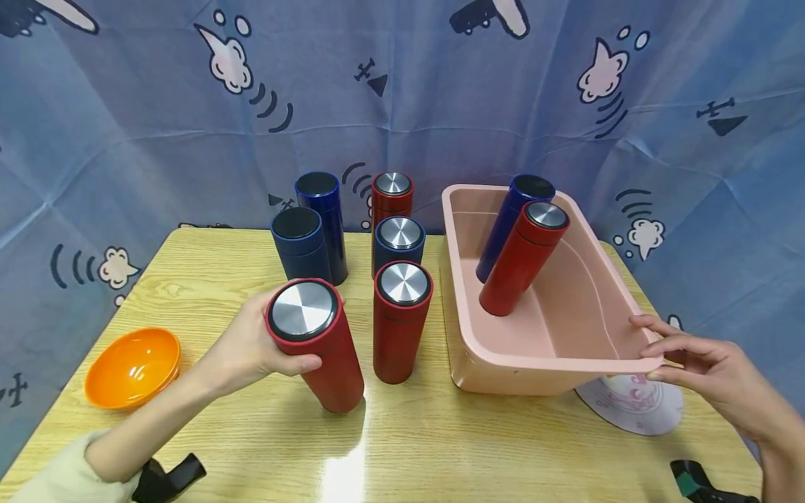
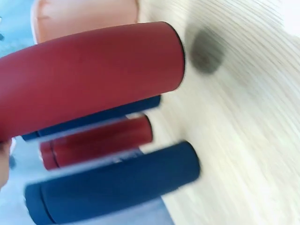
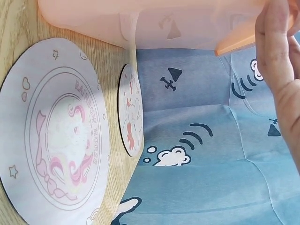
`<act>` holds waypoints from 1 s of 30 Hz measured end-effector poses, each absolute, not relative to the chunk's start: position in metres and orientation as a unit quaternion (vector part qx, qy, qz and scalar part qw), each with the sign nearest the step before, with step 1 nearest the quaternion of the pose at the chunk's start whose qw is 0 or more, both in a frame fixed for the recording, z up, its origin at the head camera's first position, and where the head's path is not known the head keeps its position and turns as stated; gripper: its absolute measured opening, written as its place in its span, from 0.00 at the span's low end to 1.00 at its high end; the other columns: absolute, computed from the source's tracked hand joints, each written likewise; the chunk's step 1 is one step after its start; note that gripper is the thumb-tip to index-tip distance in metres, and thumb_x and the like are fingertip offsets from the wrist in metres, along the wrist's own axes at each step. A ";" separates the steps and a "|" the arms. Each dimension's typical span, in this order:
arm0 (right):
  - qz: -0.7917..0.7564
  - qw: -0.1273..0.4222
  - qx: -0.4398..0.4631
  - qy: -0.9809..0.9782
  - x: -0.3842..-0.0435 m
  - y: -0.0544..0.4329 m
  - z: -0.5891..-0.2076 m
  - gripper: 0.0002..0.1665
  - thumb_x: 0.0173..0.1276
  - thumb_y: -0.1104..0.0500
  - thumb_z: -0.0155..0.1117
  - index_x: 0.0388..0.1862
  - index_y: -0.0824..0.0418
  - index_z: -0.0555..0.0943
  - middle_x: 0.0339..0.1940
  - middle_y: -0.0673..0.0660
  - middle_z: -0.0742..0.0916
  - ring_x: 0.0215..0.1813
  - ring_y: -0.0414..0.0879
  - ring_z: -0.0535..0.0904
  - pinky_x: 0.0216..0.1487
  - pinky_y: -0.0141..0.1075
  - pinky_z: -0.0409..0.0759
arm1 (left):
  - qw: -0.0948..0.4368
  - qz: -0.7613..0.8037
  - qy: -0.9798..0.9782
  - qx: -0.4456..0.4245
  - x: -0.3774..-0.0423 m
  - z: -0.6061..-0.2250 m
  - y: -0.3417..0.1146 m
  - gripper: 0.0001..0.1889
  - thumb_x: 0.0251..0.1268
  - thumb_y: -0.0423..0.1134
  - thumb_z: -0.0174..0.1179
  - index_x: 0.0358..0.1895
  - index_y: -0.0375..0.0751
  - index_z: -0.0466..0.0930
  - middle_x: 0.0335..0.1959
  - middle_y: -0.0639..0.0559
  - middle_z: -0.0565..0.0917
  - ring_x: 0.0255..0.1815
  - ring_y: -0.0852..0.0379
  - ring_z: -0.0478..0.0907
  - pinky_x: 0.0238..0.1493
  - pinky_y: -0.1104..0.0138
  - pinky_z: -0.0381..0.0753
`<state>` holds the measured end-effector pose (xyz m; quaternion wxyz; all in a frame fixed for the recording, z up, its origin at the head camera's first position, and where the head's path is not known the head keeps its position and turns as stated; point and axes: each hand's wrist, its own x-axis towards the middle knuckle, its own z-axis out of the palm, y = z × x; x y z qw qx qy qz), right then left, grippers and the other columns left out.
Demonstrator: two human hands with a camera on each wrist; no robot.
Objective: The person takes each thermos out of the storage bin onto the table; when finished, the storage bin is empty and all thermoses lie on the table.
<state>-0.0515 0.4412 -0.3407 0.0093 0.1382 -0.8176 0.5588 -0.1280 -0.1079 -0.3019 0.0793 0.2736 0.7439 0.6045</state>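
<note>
My left hand [image 1: 251, 349] grips a red thermos bottle [image 1: 333, 367] with a silver lid, near its top. In the left wrist view the bottle's base hangs a little above the table, apart from its shadow. Beside it stands another red bottle [image 1: 397, 342], upright with a silver lid. My right hand [image 1: 711, 360] pinches the near right corner of the rim of a pink plastic bin [image 1: 503, 377]. Inside that bin, a red bottle [image 1: 518, 269] and a shiny blue bottle [image 1: 503, 234] stand at a slant in the head view.
Behind the held bottle stand a matte blue bottle [image 1: 302, 248], a shiny blue bottle [image 1: 333, 227], a silver-lidded blue bottle [image 1: 399, 234] and a red bottle [image 1: 391, 199]. An orange bowl [image 1: 132, 370] sits at left. Round printed mats [image 3: 56, 131] lie right of the bin, before a blue curtain [image 1: 339, 84].
</note>
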 end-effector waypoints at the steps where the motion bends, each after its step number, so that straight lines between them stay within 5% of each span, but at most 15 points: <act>1: 0.558 0.010 0.138 -0.818 -0.051 0.441 -0.341 0.17 0.58 0.85 0.54 0.43 0.74 0.81 0.64 0.46 0.76 0.66 0.29 0.65 0.49 0.19 0.75 | 0.078 0.604 0.742 0.279 -0.130 -0.303 -0.112 0.32 0.43 0.24 0.73 0.57 0.30 0.72 0.49 0.48 0.82 0.48 0.53 0.79 0.50 0.66 0.80; 9: 0.547 0.014 0.134 -0.826 -0.052 0.441 -0.340 0.17 0.58 0.85 0.55 0.42 0.75 0.81 0.64 0.46 0.76 0.66 0.29 0.64 0.49 0.19 0.74 | 0.064 0.594 0.737 0.316 -0.144 -0.312 -0.141 0.32 0.44 0.22 0.71 0.58 0.38 0.75 0.52 0.52 0.83 0.51 0.57 0.79 0.53 0.71 0.78; 30: 0.543 0.010 0.128 -0.830 -0.051 0.441 -0.339 0.16 0.58 0.85 0.55 0.43 0.74 0.81 0.64 0.45 0.76 0.66 0.28 0.64 0.50 0.18 0.73 | 0.067 0.566 0.750 0.336 -0.182 -0.327 -0.161 0.32 0.43 0.20 0.70 0.57 0.36 0.75 0.53 0.54 0.82 0.55 0.59 0.77 0.54 0.72 0.76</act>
